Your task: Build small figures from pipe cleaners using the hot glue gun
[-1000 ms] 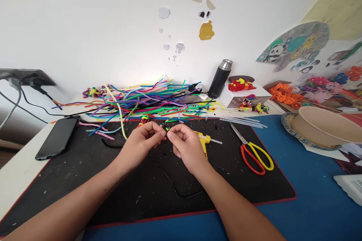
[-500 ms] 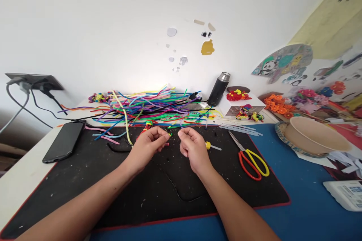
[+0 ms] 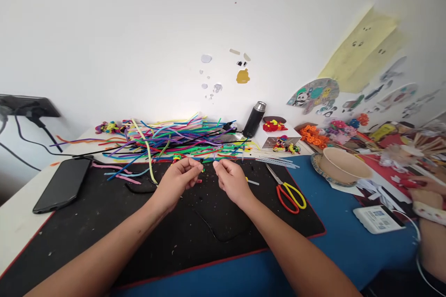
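Observation:
Over the black mat point(image 3: 114, 222), my left hand point(image 3: 178, 179) is closed in a pinch, with a tiny dark bit showing by its fingertips. A short way to its right, my right hand point(image 3: 232, 180) is pinched too. Whatever lies between the fingers of either hand is too small to make out. Behind the left hand, a small red, green and yellow figure point(image 3: 177, 158) is partly hidden. A yellow piece with a pale stick point(image 3: 253, 182) pokes out beside the right hand. Below both hands a thin black strand point(image 3: 212, 232) lies on the mat.
Colourful pipe cleaners point(image 3: 167, 137) are heaped along the wall. Scissors point(image 3: 289, 195) lie open at right, with glue sticks point(image 3: 278, 162) behind. A phone point(image 3: 62, 185), a black flask point(image 3: 254, 120), a bowl point(image 3: 343, 164) and a white device point(image 3: 378, 219) surround the mat. Another person's arm point(image 3: 430, 222) is at far right.
The view has swung to the right, bringing another person's arm in at the right edge. Both my hands keep their pinch, nearly the same distance apart.

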Available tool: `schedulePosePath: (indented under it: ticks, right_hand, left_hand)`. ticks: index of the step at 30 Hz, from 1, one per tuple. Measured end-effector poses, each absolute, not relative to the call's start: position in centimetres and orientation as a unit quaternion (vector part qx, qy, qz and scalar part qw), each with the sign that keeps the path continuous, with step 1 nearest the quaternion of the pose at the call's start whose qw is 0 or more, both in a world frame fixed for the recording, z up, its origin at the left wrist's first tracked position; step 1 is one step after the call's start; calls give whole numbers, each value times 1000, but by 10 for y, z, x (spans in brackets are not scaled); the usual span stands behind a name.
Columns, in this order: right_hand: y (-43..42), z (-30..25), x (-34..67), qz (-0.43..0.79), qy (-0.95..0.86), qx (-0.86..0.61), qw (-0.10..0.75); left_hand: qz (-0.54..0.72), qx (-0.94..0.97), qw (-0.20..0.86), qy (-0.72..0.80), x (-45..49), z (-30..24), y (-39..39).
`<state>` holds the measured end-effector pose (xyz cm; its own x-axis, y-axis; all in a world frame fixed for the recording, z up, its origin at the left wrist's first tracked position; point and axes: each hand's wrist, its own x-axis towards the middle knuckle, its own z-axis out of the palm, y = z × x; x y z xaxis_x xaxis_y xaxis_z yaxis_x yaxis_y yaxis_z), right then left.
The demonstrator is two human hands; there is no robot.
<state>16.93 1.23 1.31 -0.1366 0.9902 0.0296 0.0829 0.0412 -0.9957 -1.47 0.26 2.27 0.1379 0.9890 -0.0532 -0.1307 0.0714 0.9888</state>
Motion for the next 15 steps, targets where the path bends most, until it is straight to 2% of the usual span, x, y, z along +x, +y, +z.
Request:
schedulePosePath:
  ticks: [7, 15]
  right_hand:
    - [-4, 17, 205, 297, -718, -558, 292]
    - [-30, 18, 256, 208, -671, -689, 177]
  left_hand:
    - [492, 498, 576, 422, -14, 38, -3]
    - [495, 501, 579, 410, -12, 45, -9]
